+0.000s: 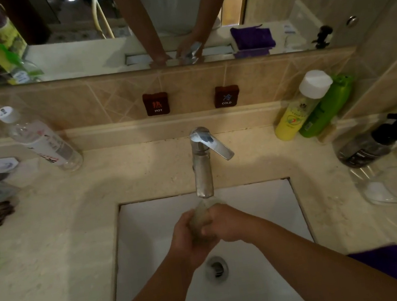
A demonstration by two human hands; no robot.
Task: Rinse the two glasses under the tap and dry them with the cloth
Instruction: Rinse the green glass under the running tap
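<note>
Writing: two dark plaques on the tiled wall beyond the hands read "HOT" [156,103] on the left and "COLD" [226,96] on the right; the labels on the bottles are too blurred to read.
Glass: one glass [201,220] is held between both hands, just under the tap's spout [202,175] and over the sink [265,207]; it is motion-blurred.
Glass direction: its long axis runs away from the person, with the far end tilted up toward the spout; which end is the mouth I cannot tell.
Left hand: left hand [187,239] curls round the near left side of the glass.
Right hand: right hand [225,225] wraps the right side, fingers across the glass.
Second glass: a clear glass [388,186] lies on the bench well to the right of the hands.
Cloth: a purple cloth [392,268] lies on the bench, near the right forearm.
Other things: a clear bottle [41,142] far left of the hands; a yellow bottle [295,112], a green bottle [327,107] and a dark pump bottle [381,138] far right.
</note>
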